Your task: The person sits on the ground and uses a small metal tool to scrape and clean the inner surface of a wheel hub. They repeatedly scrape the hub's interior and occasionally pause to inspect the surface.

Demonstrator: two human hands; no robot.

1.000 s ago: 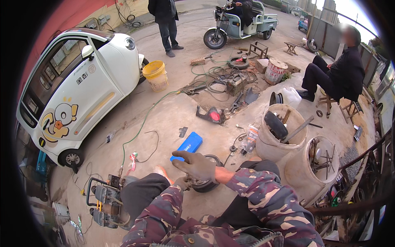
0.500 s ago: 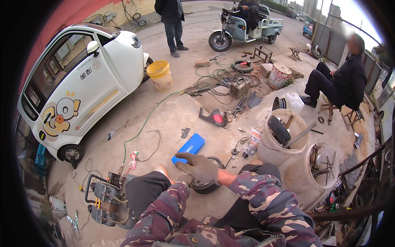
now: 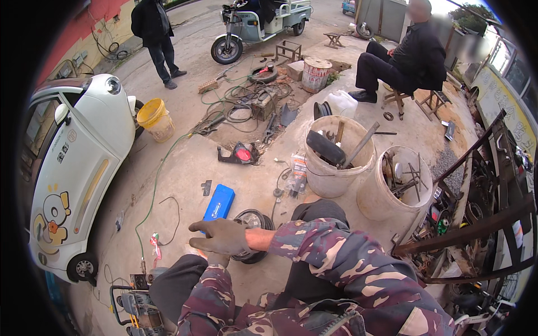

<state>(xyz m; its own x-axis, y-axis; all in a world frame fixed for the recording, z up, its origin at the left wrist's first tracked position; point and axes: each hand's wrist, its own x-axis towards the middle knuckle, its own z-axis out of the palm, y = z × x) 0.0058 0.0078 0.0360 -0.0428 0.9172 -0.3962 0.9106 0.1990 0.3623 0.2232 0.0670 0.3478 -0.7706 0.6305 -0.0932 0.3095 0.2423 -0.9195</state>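
Note:
My right hand (image 3: 221,235), in a dark grey glove, reaches across the left side of a small dark wheel (image 3: 251,238), its fingers stretched out and apart. My left hand (image 3: 216,259), also gloved, sits low beside that wheel, partly covered by the right one, so its fingers and anything in them are hidden. Just beyond the hands lies a blue rectangular case (image 3: 218,201), with a small dark flat piece (image 3: 206,187) near it and a cord with small plastic packets (image 3: 297,176) to the right.
White buckets of metal parts (image 3: 395,205) stand at right, beside rusty frames (image 3: 493,213). An air compressor (image 3: 137,313) is low left. A white mini car (image 3: 84,157), yellow bucket (image 3: 159,131), hoses and tools (image 3: 252,101) lie around. Beyond are a standing person (image 3: 157,39), three-wheeler (image 3: 246,31) and seated person (image 3: 403,61).
My view has swung to the right, so the car, buckets and people appear further left. My right hand stays over the wheel with fingers extended; my left stays beneath it.

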